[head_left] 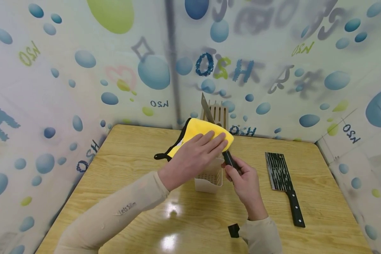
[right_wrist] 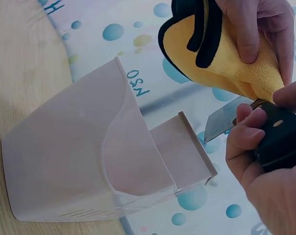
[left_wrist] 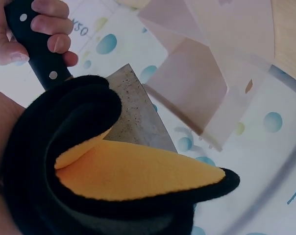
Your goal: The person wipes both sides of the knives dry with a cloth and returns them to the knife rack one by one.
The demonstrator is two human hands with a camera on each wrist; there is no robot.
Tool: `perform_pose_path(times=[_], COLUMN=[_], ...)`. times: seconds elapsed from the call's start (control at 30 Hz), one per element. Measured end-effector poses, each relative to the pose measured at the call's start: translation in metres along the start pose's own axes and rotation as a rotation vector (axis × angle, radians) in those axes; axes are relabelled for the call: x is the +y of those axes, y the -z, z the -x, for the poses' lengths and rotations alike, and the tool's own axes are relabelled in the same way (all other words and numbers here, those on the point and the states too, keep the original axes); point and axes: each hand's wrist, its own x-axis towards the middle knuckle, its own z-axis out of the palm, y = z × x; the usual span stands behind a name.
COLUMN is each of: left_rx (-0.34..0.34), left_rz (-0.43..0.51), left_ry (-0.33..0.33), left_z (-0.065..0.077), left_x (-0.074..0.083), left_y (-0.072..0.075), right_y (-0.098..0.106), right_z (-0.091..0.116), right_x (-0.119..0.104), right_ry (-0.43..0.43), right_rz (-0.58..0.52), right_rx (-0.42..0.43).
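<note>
Now knife [head_left: 207, 108] spans hands [head_left: 195, 157] [head_left: 247, 183]: handle [head_left: 230, 162] in right, cloth [head_left: 197, 127] in left.

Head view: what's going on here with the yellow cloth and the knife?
A person's right hand grips a knife by its black handle, while the left hand holds a yellow cloth against the blade, whose tip sticks out past the cloth. A pale slotted holder stands on the table beyond the hands, and a cleaver lies to the right, untouched.
</note>
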Motion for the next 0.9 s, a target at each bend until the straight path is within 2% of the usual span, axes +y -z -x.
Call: perform_pose_path(times=[0.43,0.7,0.9], left_rx=[-0.007,0.006,0.0], left_rz=[0.002,-0.002,-0.006], left_ry=[-0.017,0.0,0.004], left_z=[0.0067,0.0074,0.008], left_x=[0.0096,0.0074,0.0033], left_y=[-0.0063,-0.0083,-0.0097], right_y=[0.0,-0.0002,0.0002], right_z=[0.0006,0.0004,0.0011], right_x=[0.0018,0.0031,0.0025], right_ry=[0.02,0.026,0.038], right_rz=[0.011,-0.069,-0.087], right_rx=[-0.045,-0.068,-0.085])
